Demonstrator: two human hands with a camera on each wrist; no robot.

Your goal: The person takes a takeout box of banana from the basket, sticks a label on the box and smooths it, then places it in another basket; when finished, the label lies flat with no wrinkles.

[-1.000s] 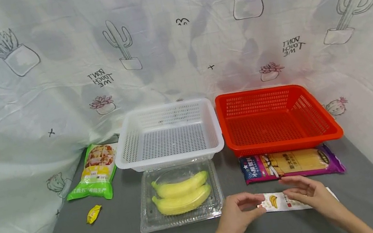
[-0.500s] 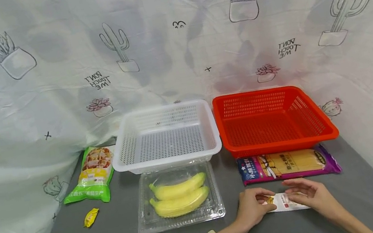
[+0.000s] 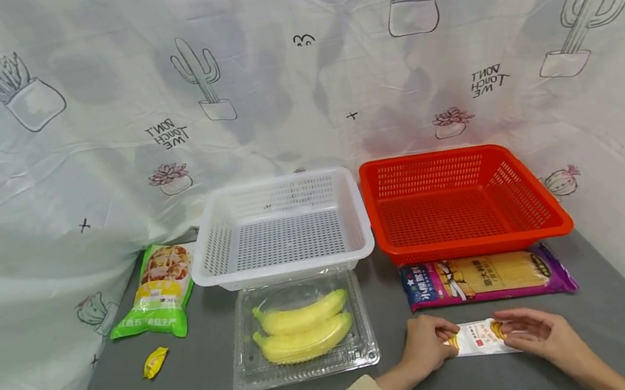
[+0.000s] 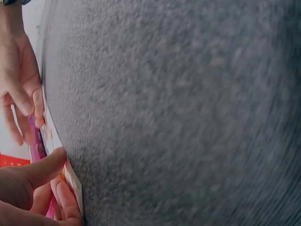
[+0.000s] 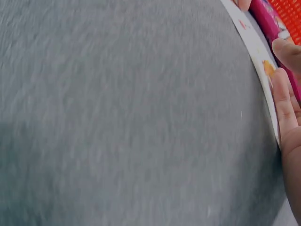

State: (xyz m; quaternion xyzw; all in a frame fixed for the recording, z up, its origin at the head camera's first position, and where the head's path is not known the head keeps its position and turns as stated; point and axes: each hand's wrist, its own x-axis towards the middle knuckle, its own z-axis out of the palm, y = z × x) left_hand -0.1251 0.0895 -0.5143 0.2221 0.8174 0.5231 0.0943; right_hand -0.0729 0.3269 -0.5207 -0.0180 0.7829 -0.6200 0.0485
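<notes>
A long flat white packet (image 3: 479, 338) printed with bananas lies on the grey table near its front right. My left hand (image 3: 425, 346) pinches its left end; in the left wrist view the thumb (image 4: 51, 165) sits at the near edge with curled fingers beside it. Over the packet's right end rests my right hand (image 3: 542, 339), fingers loosely bent, thumb apart from them. The right wrist view has the little-finger side of that hand (image 5: 287, 103) along the packet. Just behind lies a purple pack of spaghetti (image 3: 490, 276).
A red basket (image 3: 472, 243) and a white basket (image 3: 288, 269) stand side by side at the back. In front of the white one is a clear plastic box (image 3: 244, 374) with two bananas (image 3: 306, 339). To the left lie a green food bag (image 3: 160, 291) and a small yellow wrapped piece (image 3: 156, 362).
My left hand has moved right onto the packet's left end, its fingers closing there. The right hand has shifted slightly right along the packet.
</notes>
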